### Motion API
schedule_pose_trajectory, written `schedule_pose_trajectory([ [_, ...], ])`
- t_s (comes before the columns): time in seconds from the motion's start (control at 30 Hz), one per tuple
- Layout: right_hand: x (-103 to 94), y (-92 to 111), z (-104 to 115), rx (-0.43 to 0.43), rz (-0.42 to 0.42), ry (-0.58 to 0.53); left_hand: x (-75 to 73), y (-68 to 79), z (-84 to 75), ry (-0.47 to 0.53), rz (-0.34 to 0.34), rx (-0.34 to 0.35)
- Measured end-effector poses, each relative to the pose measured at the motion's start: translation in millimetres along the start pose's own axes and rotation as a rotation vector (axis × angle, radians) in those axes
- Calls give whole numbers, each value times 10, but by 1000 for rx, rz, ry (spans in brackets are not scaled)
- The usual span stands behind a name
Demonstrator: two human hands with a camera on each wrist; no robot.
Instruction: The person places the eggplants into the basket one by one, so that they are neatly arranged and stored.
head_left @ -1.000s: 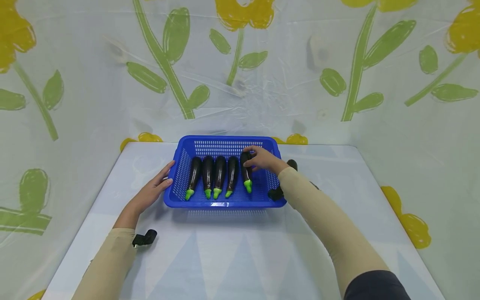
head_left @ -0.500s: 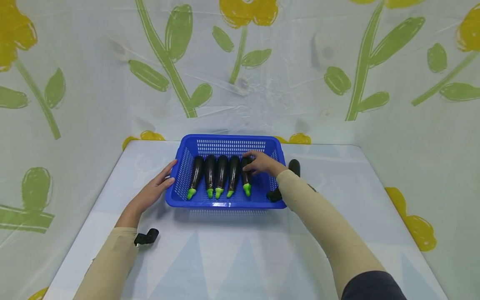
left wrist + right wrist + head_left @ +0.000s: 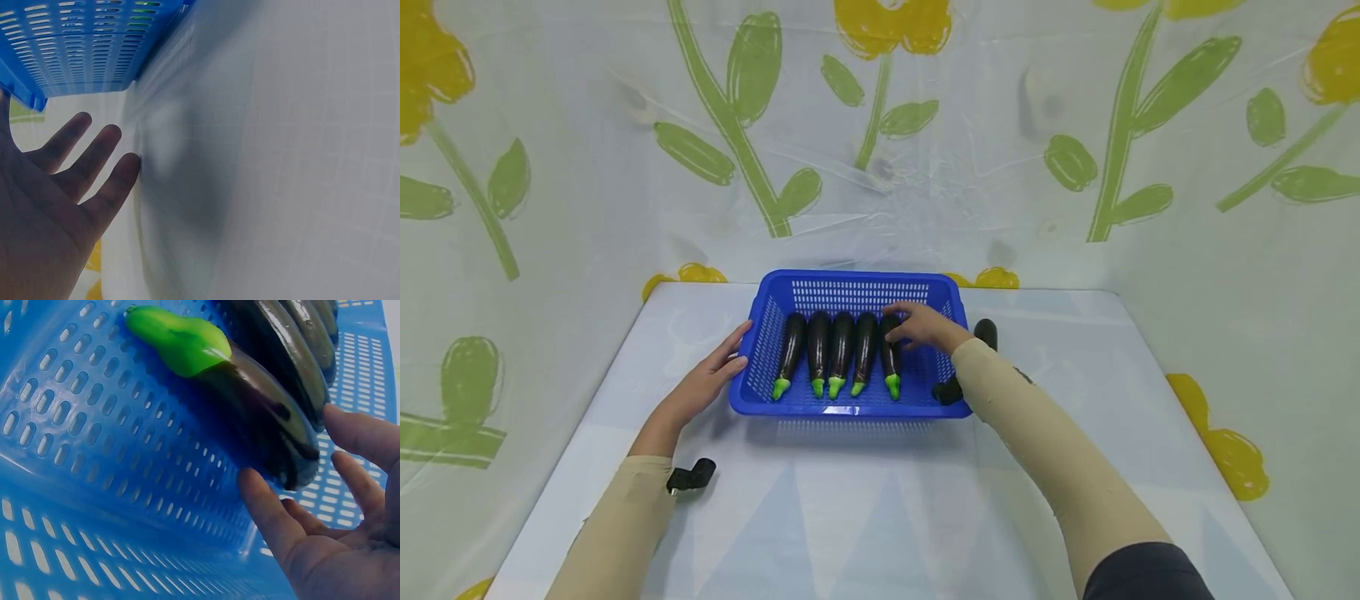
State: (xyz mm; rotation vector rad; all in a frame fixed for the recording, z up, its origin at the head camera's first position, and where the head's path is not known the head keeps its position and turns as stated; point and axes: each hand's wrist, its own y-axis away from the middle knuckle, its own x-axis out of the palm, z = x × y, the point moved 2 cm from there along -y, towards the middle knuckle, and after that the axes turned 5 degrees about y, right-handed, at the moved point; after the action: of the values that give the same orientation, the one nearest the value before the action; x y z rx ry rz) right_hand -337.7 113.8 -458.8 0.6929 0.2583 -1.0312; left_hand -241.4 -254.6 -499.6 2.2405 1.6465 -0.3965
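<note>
A blue perforated plastic basket point(image 3: 850, 410) holds several dark purple eggplants with green stems. They lie side by side, stems toward me. My right hand point(image 3: 921, 325) reaches in over the rightmost eggplant point(image 3: 891, 362). In the right wrist view, the fingers of that hand point(image 3: 337, 537) are spread around the blunt end of this eggplant point(image 3: 262, 412), which lies on the basket floor; contact is hard to make out. My left hand point(image 3: 703, 383) rests with extended fingers at the basket's left rim. In the left wrist view, several fingers point(image 3: 103, 194) stand straight beneath the basket's side.
The basket stands on a white table point(image 3: 850, 517) with pale blue triangles. A dark rounded object point(image 3: 987, 333) lies right of the basket, partly hidden by my right forearm. A flower-patterned sheet point(image 3: 970, 183) hangs behind and at the sides.
The rightmost eggplant has moved a little left and toward me, close to its neighbour. My right hand has shifted slightly with it. The left hand stays at the rim.
</note>
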Motion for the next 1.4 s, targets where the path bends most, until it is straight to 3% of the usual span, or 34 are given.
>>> schedule_pose_trajectory([
  [0.33, -140, 143, 70, -40, -29, 39, -6, 11, -21, 0, 7, -4],
  [1.0, -286, 278, 97, -198, -5, -109, -12, 13, 36, -28, -6, -18],
  [1.4, -464, 370, 58, -257, -47, -173, -4, 22, 9, -26, -6, -16],
])
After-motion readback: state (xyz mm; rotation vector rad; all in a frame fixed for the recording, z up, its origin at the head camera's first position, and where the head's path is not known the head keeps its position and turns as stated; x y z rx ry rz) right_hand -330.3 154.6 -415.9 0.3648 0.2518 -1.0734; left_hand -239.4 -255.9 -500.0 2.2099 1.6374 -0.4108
